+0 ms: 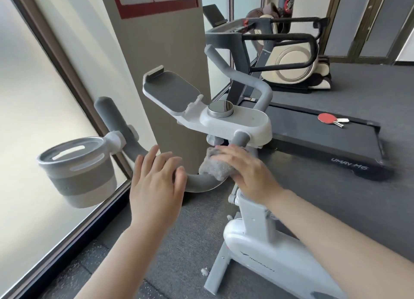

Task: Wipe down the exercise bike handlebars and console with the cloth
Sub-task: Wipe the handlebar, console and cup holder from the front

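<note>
A white exercise bike stands in front of me with grey padded handlebars (199, 182) curving left and right of a white console (246, 121) that carries a round metal knob and a tilted tablet holder (170, 90). My right hand (246, 168) presses a grey cloth (215, 166) against the near bend of the handlebar, just below the console. My left hand (154, 182) rests on the same bar to the left of the cloth, fingers laid loosely over it.
A grey and white cup holder (78, 168) is clamped to the left handlebar beside a frosted window. A beige pillar (168, 52) stands right behind the bike. A treadmill (324, 141) with a red table-tennis paddle (328, 118) lies to the right, more gym machines behind.
</note>
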